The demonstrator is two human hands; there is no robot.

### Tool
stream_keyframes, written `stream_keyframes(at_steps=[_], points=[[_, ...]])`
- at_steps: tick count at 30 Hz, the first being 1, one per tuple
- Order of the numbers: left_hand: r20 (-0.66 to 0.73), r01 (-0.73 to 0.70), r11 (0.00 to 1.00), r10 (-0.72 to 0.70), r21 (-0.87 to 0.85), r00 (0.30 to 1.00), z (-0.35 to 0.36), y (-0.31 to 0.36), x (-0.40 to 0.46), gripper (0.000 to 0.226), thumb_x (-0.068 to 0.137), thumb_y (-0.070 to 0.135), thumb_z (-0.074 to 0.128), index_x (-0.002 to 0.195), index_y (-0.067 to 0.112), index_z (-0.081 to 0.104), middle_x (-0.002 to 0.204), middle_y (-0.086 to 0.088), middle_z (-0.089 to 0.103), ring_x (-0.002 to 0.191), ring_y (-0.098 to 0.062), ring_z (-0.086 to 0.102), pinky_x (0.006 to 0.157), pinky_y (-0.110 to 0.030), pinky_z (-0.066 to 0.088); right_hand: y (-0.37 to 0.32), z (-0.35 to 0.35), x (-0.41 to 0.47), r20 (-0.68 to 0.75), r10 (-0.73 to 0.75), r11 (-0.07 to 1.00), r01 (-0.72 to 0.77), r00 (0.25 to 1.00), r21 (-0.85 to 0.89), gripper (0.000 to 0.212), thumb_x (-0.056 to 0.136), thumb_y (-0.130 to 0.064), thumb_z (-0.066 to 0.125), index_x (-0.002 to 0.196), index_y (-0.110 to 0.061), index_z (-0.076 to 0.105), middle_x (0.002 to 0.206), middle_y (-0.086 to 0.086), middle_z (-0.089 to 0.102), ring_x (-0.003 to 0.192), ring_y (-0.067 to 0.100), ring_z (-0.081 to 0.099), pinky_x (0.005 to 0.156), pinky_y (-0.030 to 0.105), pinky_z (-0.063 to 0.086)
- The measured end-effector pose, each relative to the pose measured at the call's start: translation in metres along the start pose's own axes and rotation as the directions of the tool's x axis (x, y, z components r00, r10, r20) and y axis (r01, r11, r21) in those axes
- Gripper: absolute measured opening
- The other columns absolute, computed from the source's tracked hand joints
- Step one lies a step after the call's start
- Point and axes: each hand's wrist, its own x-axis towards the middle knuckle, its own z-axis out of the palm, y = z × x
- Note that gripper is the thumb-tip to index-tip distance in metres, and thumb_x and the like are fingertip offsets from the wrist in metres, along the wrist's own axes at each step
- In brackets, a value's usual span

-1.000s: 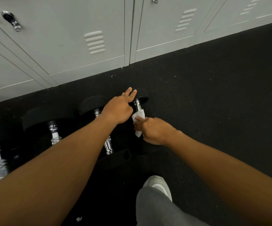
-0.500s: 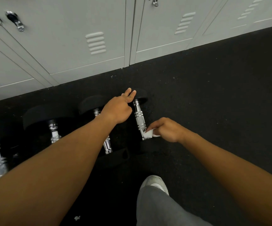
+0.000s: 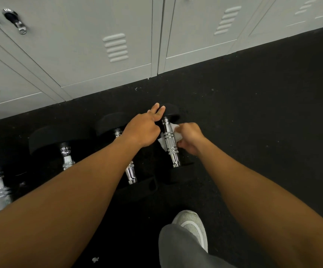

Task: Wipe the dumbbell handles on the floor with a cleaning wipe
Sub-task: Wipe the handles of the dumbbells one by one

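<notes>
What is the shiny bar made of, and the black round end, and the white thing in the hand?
The dumbbell handle looks like polished, chromed metal: bright, mirror-like, with dark grooved rings. The dumbbell head looks like matte black rubber, dull with no glints, though coated metal is possible. The cleaning wipe in the right hand looks like thin, soft paper or cloth, since it crumples.

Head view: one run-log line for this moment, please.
right hand: wipe on rightmost dumbbell handle | left hand: steadying far weight head
</notes>
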Motion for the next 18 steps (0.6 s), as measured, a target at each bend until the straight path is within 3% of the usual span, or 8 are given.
stream_keyframes(at_steps=[5,8,10,13,15,18], points=[[-0.009,0.007,1.0,-0.007,-0.018,1.0,0.001,0.001,0.0,0.078,0.089,0.0,0.041,0.156,0.033,0.021,0.165,0.013,0.006,0.151,-0.017,0.018,0.121,-0.035,0.021,-0.003,0.01,0.007,-0.042,-0.009,0.998,0.011,0.999,0.054,0.016,0.088,0.003,0.046,0.089,0.004,0.062,0.086,0.021,0.06,0.08,0.033,0.058,0.073,0.046,0.051],[-0.001,0.002,0.999,-0.002,-0.043,1.0,0.002,0.0,0.0,0.077,0.089,0.0,0.041,0.156,0.033,0.021,0.165,0.013,0.006,0.151,-0.016,0.015,0.122,-0.036,0.017,0.0,0.009,0.003,-0.008,-0.099,0.995,0.099,0.995,-0.019,0.014,0.086,-0.001,0.048,0.08,-0.002,0.06,0.077,0.016,0.058,0.07,0.028,0.058,0.067,0.037,0.047],[0.006,0.003,0.998,-0.003,-0.057,1.0,0.001,-0.001,0.0,0.078,0.089,0.0,0.041,0.156,0.033,0.021,0.165,0.013,0.006,0.151,-0.015,0.014,0.122,-0.034,0.015,0.002,0.002,-0.002,0.014,-0.206,0.97,0.206,0.978,-0.132,0.025,0.092,-0.002,0.047,0.079,-0.008,0.068,0.073,0.006,0.068,0.065,0.017,0.067,0.063,0.031,0.052],[0.005,0.0,0.999,0.0,-0.048,1.0,0.001,-0.001,0.0,0.077,0.089,0.0,0.041,0.156,0.033,0.021,0.165,0.012,0.006,0.151,-0.016,0.015,0.122,-0.036,0.018,0.01,-0.004,-0.007,0.039,-0.354,0.872,0.344,0.935,-0.348,0.031,0.096,-0.008,0.047,0.103,-0.02,0.075,0.091,0.0,0.074,0.086,0.015,0.069,0.078,0.034,0.056],[0.0,0.001,0.999,-0.001,-0.04,1.0,0.001,-0.001,0.0,0.077,0.089,0.001,0.04,0.156,0.033,0.021,0.165,0.013,0.006,0.151,-0.016,0.016,0.122,-0.038,0.02,0.014,-0.002,-0.008,0.041,-0.382,0.843,0.367,0.923,-0.393,0.029,0.096,-0.013,0.048,0.106,-0.02,0.074,0.094,0.003,0.074,0.089,0.021,0.069,0.083,0.04,0.055],[0.001,0.001,0.999,-0.001,-0.036,1.0,0.0,0.001,-0.001,0.077,0.089,0.0,0.04,0.156,0.033,0.021,0.165,0.013,0.006,0.151,-0.016,0.016,0.122,-0.038,0.021,0.011,0.001,-0.006,0.019,-0.296,0.906,0.287,0.955,-0.311,0.03,0.096,-0.017,0.048,0.1,0.005,0.068,0.094,0.024,0.071,0.086,0.04,0.066,0.078,0.048,0.055]])
